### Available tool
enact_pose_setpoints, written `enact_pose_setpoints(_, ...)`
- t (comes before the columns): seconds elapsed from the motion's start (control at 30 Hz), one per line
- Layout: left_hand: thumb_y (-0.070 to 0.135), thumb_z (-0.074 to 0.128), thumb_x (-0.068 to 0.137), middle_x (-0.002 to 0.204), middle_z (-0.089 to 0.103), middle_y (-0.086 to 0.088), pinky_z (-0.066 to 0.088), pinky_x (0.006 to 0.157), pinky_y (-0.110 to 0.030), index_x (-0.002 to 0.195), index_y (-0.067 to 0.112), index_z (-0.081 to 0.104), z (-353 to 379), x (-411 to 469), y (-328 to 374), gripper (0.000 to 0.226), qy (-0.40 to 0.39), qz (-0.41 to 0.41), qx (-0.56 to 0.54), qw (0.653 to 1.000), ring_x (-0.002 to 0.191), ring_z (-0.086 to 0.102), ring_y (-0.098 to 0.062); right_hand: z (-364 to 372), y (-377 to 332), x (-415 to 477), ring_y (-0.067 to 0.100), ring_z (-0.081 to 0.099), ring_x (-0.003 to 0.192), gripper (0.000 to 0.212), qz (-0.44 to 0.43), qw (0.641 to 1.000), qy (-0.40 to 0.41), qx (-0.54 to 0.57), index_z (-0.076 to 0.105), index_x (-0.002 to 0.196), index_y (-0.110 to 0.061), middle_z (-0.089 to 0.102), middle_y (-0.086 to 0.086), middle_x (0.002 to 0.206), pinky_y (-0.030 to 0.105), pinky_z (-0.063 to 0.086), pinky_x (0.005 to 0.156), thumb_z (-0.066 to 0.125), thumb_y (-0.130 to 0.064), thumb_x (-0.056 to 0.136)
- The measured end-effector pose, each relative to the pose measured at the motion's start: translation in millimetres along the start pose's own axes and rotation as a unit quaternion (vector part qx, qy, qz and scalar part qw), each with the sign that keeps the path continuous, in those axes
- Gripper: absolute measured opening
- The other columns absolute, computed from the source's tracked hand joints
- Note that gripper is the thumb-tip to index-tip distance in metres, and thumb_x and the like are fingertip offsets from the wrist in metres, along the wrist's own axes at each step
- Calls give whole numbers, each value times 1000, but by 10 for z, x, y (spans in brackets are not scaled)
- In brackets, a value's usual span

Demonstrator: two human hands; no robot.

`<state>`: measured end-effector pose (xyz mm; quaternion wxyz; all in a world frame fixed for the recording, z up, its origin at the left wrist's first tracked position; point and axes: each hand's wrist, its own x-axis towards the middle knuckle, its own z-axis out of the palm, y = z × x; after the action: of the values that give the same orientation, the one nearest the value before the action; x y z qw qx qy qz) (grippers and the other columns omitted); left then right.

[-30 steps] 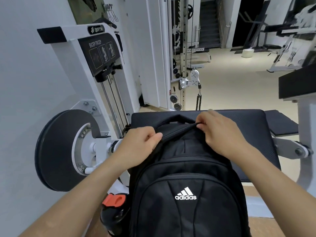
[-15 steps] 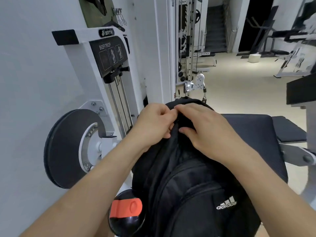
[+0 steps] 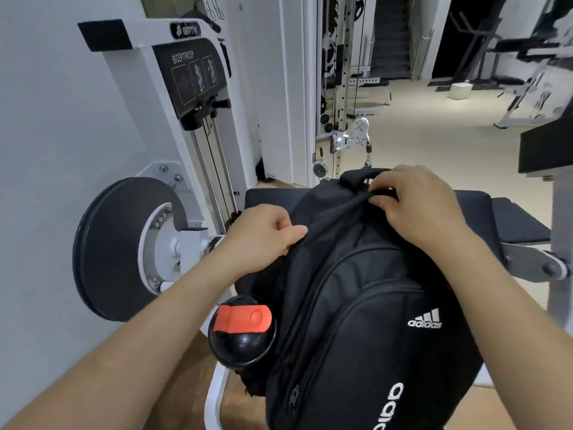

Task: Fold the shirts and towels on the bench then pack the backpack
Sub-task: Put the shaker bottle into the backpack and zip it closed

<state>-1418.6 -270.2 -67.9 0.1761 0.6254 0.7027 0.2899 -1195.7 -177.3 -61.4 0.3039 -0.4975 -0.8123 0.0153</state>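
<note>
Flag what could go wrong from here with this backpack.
1. The backpack stands tilted on the bench, gripped at its top by the left hand and right hand; letting go may topple it.
2. The bottle pokes out of the side pocket and might slide out.
3. Fabric bunched under the right hand could snag the zip.
</note>
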Motion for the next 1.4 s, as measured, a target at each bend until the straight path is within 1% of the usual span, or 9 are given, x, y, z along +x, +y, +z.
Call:
enact_pose_setpoints(0.1, 37, 64, 88, 54, 66, 1, 49, 63, -29, 62, 15, 55, 67, 38, -25, 35, 23, -11, 0, 1000, 51, 56, -7, 36, -356, -189, 29, 49, 101, 35, -88, 991, 68, -71, 65, 110, -19, 59, 4, 108, 36, 48, 67, 69, -8, 77)
enact_pose_setpoints(0.17, 32, 65, 88, 52, 65, -1, 41, 51, -24, 62, 15, 55, 123, 33, -43, 33, 25, -23, -43, 998, 41, 52, -3, 180, -638, -367, 25, 49, 103, 35, -168, 985, 7, -47, 60, 112, -19, 57, 1, 112, 38, 53, 68, 66, -13, 78)
enact_pose_setpoints(0.27, 32, 66, 87, 50, 63, 1, 39, 46, -19, 60, 18, 56, 187, 34, -65, 32, 33, -23, -93, 995, 41, 52, -2, 403, -691, -399, 19, 50, 102, 26, -172, 980, -89, -39, 57, 118, -23, 57, -4, 107, 32, 47, 74, 58, -25, 92)
enact_pose_setpoints(0.4, 45, 67, 84, 55, 56, 10, 37, 53, -16, 57, 22, 57, 169, -13, -240, 37, 31, 15, -23, 999, 53, 50, 0, 362, -413, -285, 27, 57, 91, 14, -166, 984, -69, 9, 71, 101, -15, 64, 3, 90, 41, 48, 76, 65, -20, 90)
enact_pose_setpoints(0.63, 44, 65, 89, 66, 57, 6, 45, 62, -28, 72, 15, 59, 93, -45, -520, 34, -159, -41, 55, 985, 63, 53, -11, 442, -30, -202, 27, 57, 94, 14, -106, 993, -57, -10, 72, 100, -20, 63, 1, 91, 40, 50, 73, 62, -16, 91)
enact_pose_setpoints(0.8, 22, 62, 94, 89, 69, -16, 57, 61, -28, 85, 3, 60, 44, -28, -438, 21, -290, -142, -125, 938, 71, 72, -22, 539, 20, -193, 20, 53, 100, 16, -85, 992, -56, -67, 72, 102, -30, 66, -8, 99, 36, 50, 69, 58, -28, 94)
enact_pose_setpoints(1.0, 18, 58, 96, 89, 67, -18, 61, 67, -41, 84, 5, 51, 176, -236, -465, 20, -268, -151, -136, 942, 72, 74, -29, 533, -392, -484, 24, 49, 100, 28, -185, 975, -32, -116, 66, 101, -21, 56, -1, 108, 28, 41, 49, 62, -11, 75)
enact_pose_setpoints(1.1, 19, 58, 95, 90, 68, -20, 60, 58, -32, 83, 6, 50, 215, -354, -512, 20, -243, -142, -142, 949, 70, 73, -28, 698, -664, -780, 19, 52, 101, 19, -297, 941, -134, -87, 60, 104, -22, 55, -5, 108, 30, 47, 51, 58, -31, 87)
enact_pose_setpoints(1.4, 29, 72, 86, 48, 50, 15, 40, 54, -15, 65, 13, 65, 250, -522, -751, 27, -194, -129, -61, 970, 47, 45, 1, 756, -542, -786, 20, 59, 70, 9, -277, 951, -124, -55, 73, 78, -22, 55, -3, 71, 25, 35, 39, 79, -28, 75)
